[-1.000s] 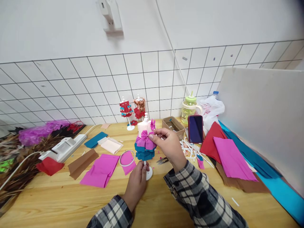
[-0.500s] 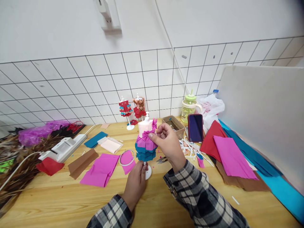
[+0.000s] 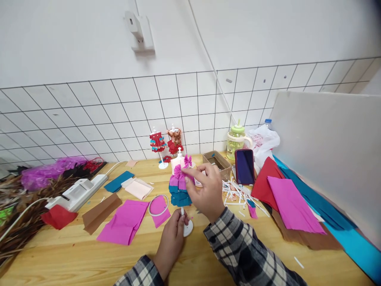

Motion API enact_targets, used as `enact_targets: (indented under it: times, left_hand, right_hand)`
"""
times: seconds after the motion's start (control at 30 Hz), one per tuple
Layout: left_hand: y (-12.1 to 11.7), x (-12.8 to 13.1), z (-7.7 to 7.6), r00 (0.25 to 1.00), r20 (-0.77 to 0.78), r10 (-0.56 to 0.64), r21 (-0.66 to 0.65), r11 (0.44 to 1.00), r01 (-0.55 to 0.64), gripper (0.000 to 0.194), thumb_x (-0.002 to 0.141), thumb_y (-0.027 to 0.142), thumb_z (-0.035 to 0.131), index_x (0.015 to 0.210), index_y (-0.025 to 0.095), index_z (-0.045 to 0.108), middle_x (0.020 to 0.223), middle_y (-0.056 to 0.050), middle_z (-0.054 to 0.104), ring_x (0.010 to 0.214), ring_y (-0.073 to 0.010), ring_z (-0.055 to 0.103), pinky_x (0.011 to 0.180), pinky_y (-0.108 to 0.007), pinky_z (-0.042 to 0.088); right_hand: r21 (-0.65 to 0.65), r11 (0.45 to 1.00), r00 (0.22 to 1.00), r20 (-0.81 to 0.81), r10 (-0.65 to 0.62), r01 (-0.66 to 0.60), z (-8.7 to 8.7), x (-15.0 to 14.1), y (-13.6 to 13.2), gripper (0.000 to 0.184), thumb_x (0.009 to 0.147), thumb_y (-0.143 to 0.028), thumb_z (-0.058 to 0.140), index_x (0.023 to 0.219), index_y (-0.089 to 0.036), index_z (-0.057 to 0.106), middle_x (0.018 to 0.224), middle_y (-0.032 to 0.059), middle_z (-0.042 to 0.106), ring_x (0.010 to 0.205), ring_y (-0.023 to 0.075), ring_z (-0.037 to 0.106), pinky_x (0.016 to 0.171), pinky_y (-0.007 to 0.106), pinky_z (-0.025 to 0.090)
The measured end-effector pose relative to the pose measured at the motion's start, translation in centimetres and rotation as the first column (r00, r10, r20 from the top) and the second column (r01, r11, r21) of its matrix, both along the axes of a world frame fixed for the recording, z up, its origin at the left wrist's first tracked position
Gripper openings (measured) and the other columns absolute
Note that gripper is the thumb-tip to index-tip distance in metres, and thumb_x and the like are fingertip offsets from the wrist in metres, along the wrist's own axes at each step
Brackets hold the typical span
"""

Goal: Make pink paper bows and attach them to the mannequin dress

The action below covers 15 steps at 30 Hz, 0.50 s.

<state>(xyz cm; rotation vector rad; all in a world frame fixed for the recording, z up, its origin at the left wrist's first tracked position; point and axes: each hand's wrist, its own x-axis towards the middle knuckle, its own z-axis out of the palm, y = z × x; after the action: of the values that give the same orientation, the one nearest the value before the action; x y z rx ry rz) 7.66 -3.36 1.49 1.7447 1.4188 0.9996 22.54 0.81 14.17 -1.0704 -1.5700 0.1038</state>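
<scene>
A small mannequin on a white stand wears a magenta and teal paper skirt at the table's middle. My left hand is closed round the stand's thin pole just above the round base. My right hand is up against the skirt's right side, thumb and forefinger pinched on a magenta paper bow at the waist. A second small magenta bow sits by the mannequin's shoulder.
Magenta paper sheets, brown folded paper and a white ring lie to the left. A phone, cardboard box, green cup, paper scraps and stacked coloured sheets lie to the right. Two dressed mannequins stand at the wall. Power strip and feathers far left.
My right hand has dropped slightly and shifted along the waist, still pinching the bow. The camera tilted a little; my left hand keeps its hold on the stand.
</scene>
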Motion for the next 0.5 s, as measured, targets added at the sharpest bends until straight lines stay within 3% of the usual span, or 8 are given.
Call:
enact_targets:
  times: [0.1, 0.27, 0.33, 0.4, 0.5]
  left_hand:
    - [0.0, -0.2, -0.2, 1.000, -0.012, -0.009, 0.004, 1.000, 0.009, 0.031, 0.094, 0.044, 0.035, 0.079, 0.022, 0.050, 0.074, -0.003, 0.059, 0.069, -0.0196, 0.055, 0.065, -0.029, 0.042]
    - [0.9, -0.7, -0.3, 0.999, 0.035, 0.009, 0.017, 1.000, -0.010, 0.028, 0.093, 0.044, 0.039, 0.089, 0.022, 0.055, 0.084, -0.006, 0.065, 0.076, -0.0212, 0.060, 0.070, -0.031, 0.046]
    - [1.9, -1.2, 0.0, 0.999, 0.047, -0.005, 0.037, 0.999, 0.004, 0.028, 0.093, 0.043, 0.040, 0.094, 0.021, 0.056, 0.093, -0.008, 0.067, 0.084, -0.0218, 0.062, 0.077, -0.033, 0.048]
    - [3.3, -1.8, 0.3, 0.999, 0.030, -0.020, 0.039, 0.999, 0.019, 0.029, 0.093, 0.043, 0.039, 0.094, 0.020, 0.057, 0.095, -0.009, 0.069, 0.085, -0.0222, 0.064, 0.078, -0.034, 0.049]
    - [6.0, -2.5, 0.8, 0.998, -0.060, -0.021, 0.041, 0.999, 0.023, 0.028, 0.094, 0.041, 0.037, 0.098, 0.019, 0.054, 0.092, -0.010, 0.071, 0.081, -0.0225, 0.066, 0.073, -0.034, 0.050]
  right_hand:
    - [0.052, 0.997, 0.986, 0.156, -0.060, 0.052, 0.2, -0.2, -0.5, 0.029, 0.081, -0.027, 0.060, 0.107, -0.033, 0.072, 0.085, 0.0043, 0.051, 0.082, 0.0208, 0.044, 0.078, 0.037, 0.036]
    - [0.148, 0.988, 0.997, 0.067, -0.048, 0.037, -0.3, 0.0, -1.2, 0.030, 0.084, -0.026, 0.055, 0.107, -0.032, 0.071, 0.082, 0.0034, 0.048, 0.079, 0.0190, 0.046, 0.075, 0.036, 0.038]
    - [0.181, 0.983, 0.998, 0.044, -0.046, 0.038, -2.0, 0.6, -1.8, 0.032, 0.084, -0.021, 0.052, 0.109, -0.031, 0.070, 0.079, 0.0032, 0.050, 0.076, 0.0181, 0.047, 0.071, 0.034, 0.038]
    - [0.146, 0.989, 0.991, 0.133, -0.003, -0.017, -4.8, 1.5, -2.2, 0.032, 0.084, -0.020, 0.052, 0.109, -0.029, 0.070, 0.077, 0.0033, 0.053, 0.073, 0.0180, 0.048, 0.070, 0.034, 0.038]
    - [-0.119, 0.991, 0.935, 0.340, 0.101, -0.063, -9.4, 3.4, -2.4, 0.029, 0.084, -0.018, 0.050, 0.104, -0.026, 0.070, 0.076, 0.0042, 0.057, 0.074, 0.0188, 0.050, 0.071, 0.033, 0.039]
